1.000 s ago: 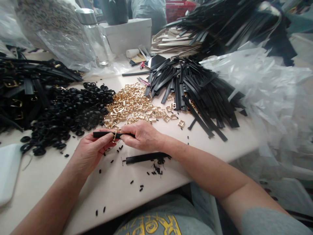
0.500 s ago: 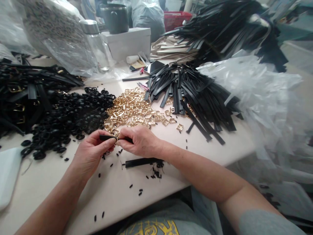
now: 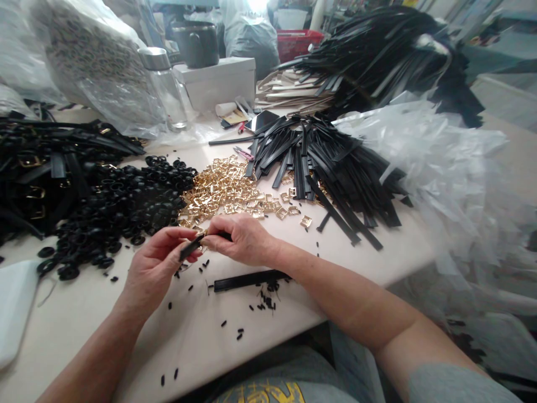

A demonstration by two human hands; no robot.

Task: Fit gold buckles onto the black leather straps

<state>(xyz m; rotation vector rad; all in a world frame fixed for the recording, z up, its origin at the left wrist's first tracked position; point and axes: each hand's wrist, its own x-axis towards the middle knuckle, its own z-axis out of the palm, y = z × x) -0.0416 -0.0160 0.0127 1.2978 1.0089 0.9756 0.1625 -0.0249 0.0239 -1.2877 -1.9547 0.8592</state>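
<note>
My left hand (image 3: 157, 263) and my right hand (image 3: 245, 239) meet over the pale table (image 3: 201, 330), both pinched on one short black strap (image 3: 191, 246). The strap's free end tilts down to the left, and a gold buckle sits on it between my fingertips. Just behind my hands lies a heap of gold buckles (image 3: 226, 187). To the left is a pile of black loops (image 3: 121, 204). A loose black strap (image 3: 247, 279) lies under my right wrist, among small black punched bits.
A big heap of black straps (image 3: 331, 162) fills the right middle, with crumpled clear plastic (image 3: 453, 168) beyond it. Finished buckled straps (image 3: 46, 162) lie at far left. At the back stand a clear bottle (image 3: 165, 87) and a white box (image 3: 218, 81). A white object (image 3: 14, 308) lies at the left edge.
The strap's left end has tipped from level to slanting down-left, and less of it sticks out past my left fingers. Both hands stay in place.
</note>
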